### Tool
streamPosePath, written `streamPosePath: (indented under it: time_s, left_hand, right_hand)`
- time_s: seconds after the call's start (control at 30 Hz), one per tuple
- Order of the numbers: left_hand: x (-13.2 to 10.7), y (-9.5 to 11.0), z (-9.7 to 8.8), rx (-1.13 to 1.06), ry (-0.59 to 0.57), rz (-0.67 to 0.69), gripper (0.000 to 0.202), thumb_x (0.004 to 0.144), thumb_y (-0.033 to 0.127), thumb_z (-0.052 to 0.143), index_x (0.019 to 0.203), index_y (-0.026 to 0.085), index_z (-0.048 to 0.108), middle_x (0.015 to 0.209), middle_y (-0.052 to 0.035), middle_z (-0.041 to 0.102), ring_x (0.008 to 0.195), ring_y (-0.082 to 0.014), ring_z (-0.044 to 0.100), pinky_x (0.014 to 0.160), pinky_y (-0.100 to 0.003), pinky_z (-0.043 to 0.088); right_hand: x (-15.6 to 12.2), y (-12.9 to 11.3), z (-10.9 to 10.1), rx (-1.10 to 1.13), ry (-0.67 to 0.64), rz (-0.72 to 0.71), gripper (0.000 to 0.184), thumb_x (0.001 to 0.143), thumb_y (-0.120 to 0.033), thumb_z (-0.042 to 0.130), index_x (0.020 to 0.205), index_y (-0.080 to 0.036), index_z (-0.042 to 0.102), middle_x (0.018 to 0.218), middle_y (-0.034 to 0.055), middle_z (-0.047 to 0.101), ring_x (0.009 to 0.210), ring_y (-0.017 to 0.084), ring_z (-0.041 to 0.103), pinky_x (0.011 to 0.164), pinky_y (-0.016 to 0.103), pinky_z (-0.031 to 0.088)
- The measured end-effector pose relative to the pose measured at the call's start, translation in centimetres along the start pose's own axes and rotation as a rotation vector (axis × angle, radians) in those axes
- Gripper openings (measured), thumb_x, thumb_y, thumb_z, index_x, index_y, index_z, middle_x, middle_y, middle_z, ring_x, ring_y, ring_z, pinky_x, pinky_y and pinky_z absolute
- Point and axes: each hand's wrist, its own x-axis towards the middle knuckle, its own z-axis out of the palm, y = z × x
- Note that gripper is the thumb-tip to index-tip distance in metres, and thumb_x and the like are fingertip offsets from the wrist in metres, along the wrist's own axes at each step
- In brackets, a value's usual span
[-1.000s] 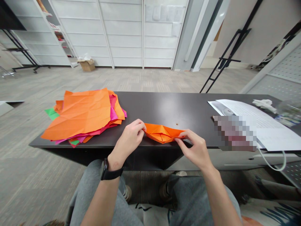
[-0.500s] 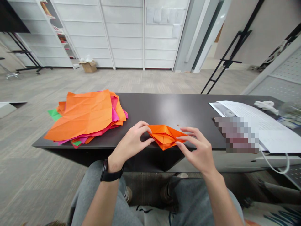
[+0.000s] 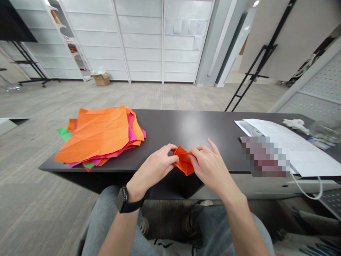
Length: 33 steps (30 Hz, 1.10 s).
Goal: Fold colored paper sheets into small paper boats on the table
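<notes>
A small folded orange paper piece [image 3: 183, 161] sits at the near edge of the dark table [image 3: 186, 126], pressed between both hands. My left hand [image 3: 156, 170] pinches its left side with thumb and fingers. My right hand [image 3: 210, 167] covers its right side, fingers closed on the paper with the index finger raised. A black watch is on my left wrist. To the left lies a stack of creased coloured paper sheets [image 3: 99, 135], orange on top, with pink and green below.
White printed sheets [image 3: 287, 142] and a crumpled tissue [image 3: 294, 123] lie at the table's right end, with a white cable [image 3: 309, 190] hanging off the edge. A black stand [image 3: 247, 76] and a cardboard box [image 3: 101, 78] are on the floor beyond.
Both hands moved together, folding the long orange shape inward until it became a much smaller piece between them. The view shifted slightly.
</notes>
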Motion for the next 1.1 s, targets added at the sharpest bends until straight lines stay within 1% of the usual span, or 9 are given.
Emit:
streamPosePath:
  time_s: [0.2,0.37,0.53,0.63,0.7,0.77,0.9,1.0,1.1]
  left_hand:
    - [-0.1,0.2,-0.1,-0.019,-0.012,0.011,0.009,0.093,0.019,0.058,0.099,0.023,0.064,0.118,-0.0071,0.059,0.104,-0.0216,0.062,0.092,-0.035,0.053]
    - [0.0,0.0,0.3,-0.112,0.007,-0.058,0.049,0.095,0.018,0.055,0.141,0.029,0.043,0.117,-0.0046,0.062,0.103,-0.0203,0.065,0.093,-0.034,0.053]
    - [0.0,-0.4,0.7,-0.188,0.045,-0.100,0.038,0.094,0.013,0.054,0.129,0.027,0.051,0.120,-0.0042,0.065,0.108,-0.0208,0.065,0.096,-0.034,0.051]
    - [0.0,-0.8,0.7,-0.218,0.077,-0.145,0.039,0.092,0.015,0.058,0.129,0.027,0.051,0.121,-0.0039,0.066,0.106,-0.0207,0.065,0.093,-0.034,0.051]
    - [-0.1,-1.2,0.8,-0.221,0.097,-0.187,0.043,0.090,0.016,0.061,0.130,0.028,0.050,0.119,-0.0032,0.066,0.099,-0.0199,0.066,0.090,-0.034,0.052]
    - [-0.1,-1.5,0.8,-0.224,0.114,-0.236,0.046,0.089,0.016,0.062,0.131,0.029,0.049,0.117,-0.0025,0.066,0.090,-0.0184,0.067,0.087,-0.033,0.053]
    - [-0.2,-2.0,0.7,-0.241,0.136,-0.294,0.048,0.087,0.017,0.065,0.131,0.029,0.049,0.111,-0.0014,0.065,0.083,-0.0168,0.065,0.082,-0.032,0.052]
    - [-0.3,-2.2,0.5,-0.267,0.155,-0.295,0.047,0.086,0.018,0.066,0.129,0.028,0.051,0.098,0.0006,0.063,0.084,-0.0167,0.064,0.082,-0.031,0.049]
    - [-0.2,-2.2,0.4,-0.339,0.202,-0.309,0.044,0.083,0.018,0.068,0.123,0.025,0.052,0.087,0.0035,0.059,0.080,-0.0149,0.061,0.078,-0.028,0.047]
  right_hand:
    - [-0.3,1.0,0.4,0.193,0.013,0.081,0.018,0.095,-0.017,0.049,0.099,-0.027,0.064,0.083,0.0007,0.075,0.081,0.022,0.069,0.110,0.059,0.036]
    - [-0.6,1.5,0.6,0.299,-0.027,0.157,0.013,0.092,-0.019,0.057,0.095,-0.027,0.068,0.087,0.0006,0.077,0.083,0.023,0.070,0.095,0.050,0.046]
    - [-1.0,2.2,-0.2,0.343,-0.099,0.184,0.012,0.092,-0.032,0.063,0.088,-0.027,0.072,0.083,0.0014,0.077,0.080,0.024,0.070,0.082,0.044,0.051]
    - [-1.8,2.9,-0.8,0.412,-0.105,0.106,0.014,0.083,-0.040,0.074,0.085,-0.026,0.074,0.108,0.0062,0.074,0.102,0.028,0.068,0.093,0.048,0.051]
    - [-2.4,3.5,-0.8,0.460,-0.085,0.073,0.019,0.074,-0.041,0.082,0.081,-0.025,0.074,0.133,0.0086,0.062,0.120,0.031,0.061,0.099,0.050,0.050]
    - [-2.9,4.1,-0.3,0.489,-0.041,0.094,0.017,0.075,-0.037,0.081,0.075,-0.024,0.071,0.141,0.0093,0.056,0.125,0.033,0.058,0.101,0.051,0.050]
    - [-3.2,4.8,1.6,0.631,0.082,0.220,0.018,0.086,-0.031,0.067,0.071,-0.022,0.063,0.104,0.0089,0.071,0.099,0.026,0.069,0.086,0.043,0.057]
    - [-3.1,4.6,2.6,0.795,0.132,0.338,0.022,0.083,-0.037,0.070,0.071,-0.022,0.059,0.080,0.0049,0.069,0.076,0.021,0.068,0.070,0.034,0.059]
    - [-3.0,4.3,2.8,0.929,0.190,0.431,0.029,0.078,-0.040,0.076,0.069,-0.021,0.055,0.073,0.0015,0.063,0.067,0.017,0.065,0.061,0.029,0.056]
